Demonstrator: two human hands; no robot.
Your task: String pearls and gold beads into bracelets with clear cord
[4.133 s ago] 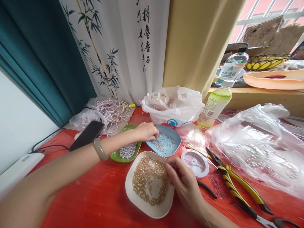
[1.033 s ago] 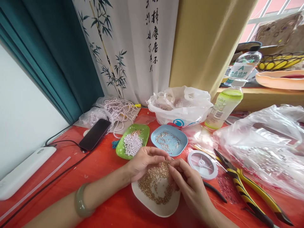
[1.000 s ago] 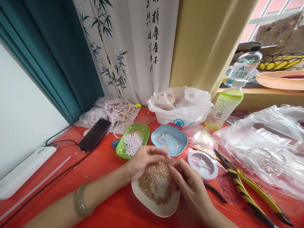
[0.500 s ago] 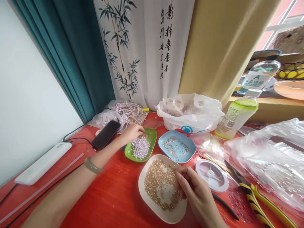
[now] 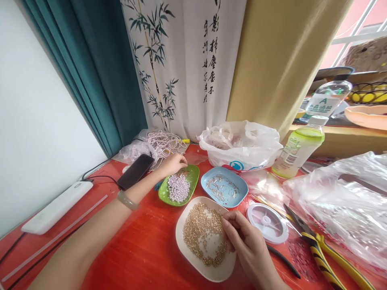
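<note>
My left hand [image 5: 174,164] hovers over the back of the green plate [image 5: 193,183], fingers closed together; whatever lies between them is too small to see. Lilac pearl beads [image 5: 179,187] fill the middle of that plate. My right hand [image 5: 242,233] is at the right rim of the cream plate [image 5: 208,275], thumb and forefinger pinched, and what they hold cannot be made out. Small gold beads [image 5: 199,227] are spread across the cream plate. Behind it, a blue plate [image 5: 208,174] bears thin metallic pins [image 5: 223,189].
To the right lie a clear spool [image 5: 267,225], yellow-black pliers [image 5: 314,241] and plastic bags [image 5: 341,201]. A white bag [image 5: 242,145] and a green drink bottle [image 5: 299,149] stand behind. Strung pearls [image 5: 166,143], a phone [image 5: 136,171] and a power strip [image 5: 57,207] are left.
My left hand has shifted slightly right over the back of the green plate. My right hand keeps its pinch at the cream plate's rim. The whole view has shifted a little.
</note>
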